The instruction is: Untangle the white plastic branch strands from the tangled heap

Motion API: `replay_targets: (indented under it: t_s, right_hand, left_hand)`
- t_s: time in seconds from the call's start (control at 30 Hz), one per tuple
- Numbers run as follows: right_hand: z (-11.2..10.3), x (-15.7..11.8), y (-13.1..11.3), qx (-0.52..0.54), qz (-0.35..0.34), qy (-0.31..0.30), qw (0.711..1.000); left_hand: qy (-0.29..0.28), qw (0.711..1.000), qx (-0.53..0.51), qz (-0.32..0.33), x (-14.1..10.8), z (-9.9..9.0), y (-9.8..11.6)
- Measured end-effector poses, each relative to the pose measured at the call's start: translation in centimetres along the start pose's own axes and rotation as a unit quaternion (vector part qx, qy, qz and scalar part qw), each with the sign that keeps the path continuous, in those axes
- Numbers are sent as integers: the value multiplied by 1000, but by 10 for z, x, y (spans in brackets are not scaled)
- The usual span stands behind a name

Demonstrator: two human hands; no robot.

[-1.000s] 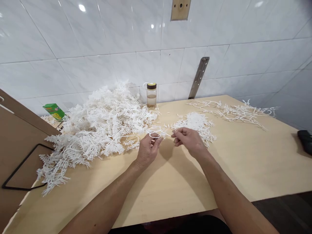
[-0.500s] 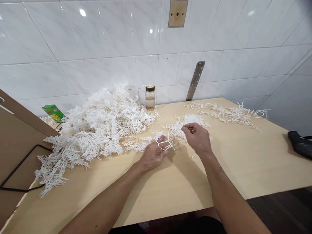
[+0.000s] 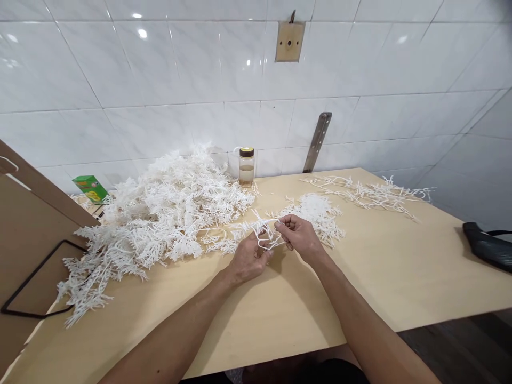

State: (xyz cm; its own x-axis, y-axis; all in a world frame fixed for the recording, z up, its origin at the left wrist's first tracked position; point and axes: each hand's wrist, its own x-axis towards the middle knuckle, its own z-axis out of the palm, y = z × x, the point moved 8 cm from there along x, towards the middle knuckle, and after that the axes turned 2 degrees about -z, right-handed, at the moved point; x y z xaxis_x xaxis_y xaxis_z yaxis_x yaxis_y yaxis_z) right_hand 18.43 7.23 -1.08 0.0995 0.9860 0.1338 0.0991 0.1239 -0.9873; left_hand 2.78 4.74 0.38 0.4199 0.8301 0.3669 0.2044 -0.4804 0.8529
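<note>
My left hand (image 3: 250, 257) is closed around a thin white branching plastic sprig (image 3: 269, 246), whose looped stems stick out above the fingers. At the right end of this sprig, my right hand (image 3: 299, 237) pinches one of the stems between thumb and fingers. Behind the right hand lies a low heap of small white clipped pieces (image 3: 318, 213). Left of my hands a large pile of feathery white plastic sprigs (image 3: 172, 197) spreads over the table (image 3: 288, 314). Fingertips of both hands are partly hidden by the stems.
Bare white stems (image 3: 372, 194) lie at the back right. A lidded bottle (image 3: 246, 169) stands by the tiled wall, and a green box (image 3: 91, 189) leans behind the pile. A cardboard box (image 3: 32, 234) borders the left; a black object (image 3: 486, 245) rests at the right edge.
My right hand has moved left and down from above the small heap to the sprig and now grips a stem. The left hand stays nearly in place; the camera has tilted up slightly.
</note>
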Motion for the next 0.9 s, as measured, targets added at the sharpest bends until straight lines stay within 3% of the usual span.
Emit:
replay_targets:
  t_s: [0.23, 0.47, 0.7, 0.8, 0.9]
  right_hand:
    - [7, -2, -9, 71, -49, -34, 996]
    - [8, -1, -2, 41, -61, -56, 996]
    - [24, -8, -6, 19, -86, -144, 986]
    - [31, -12, -9, 4, -95, -169, 981]
    - [31, -12, -10, -23, -115, -169, 979]
  left_hand:
    - [32, 989, -97, -110, 4, -5, -28]
    - [-66, 942, -308, -114, 6, 2, -3]
    - [60, 925, -305, -218, 6, -13, -33]
    - [101, 917, -314, -224, 6, -19, -40]
    - [99, 915, -327, -215, 6, -19, -41]
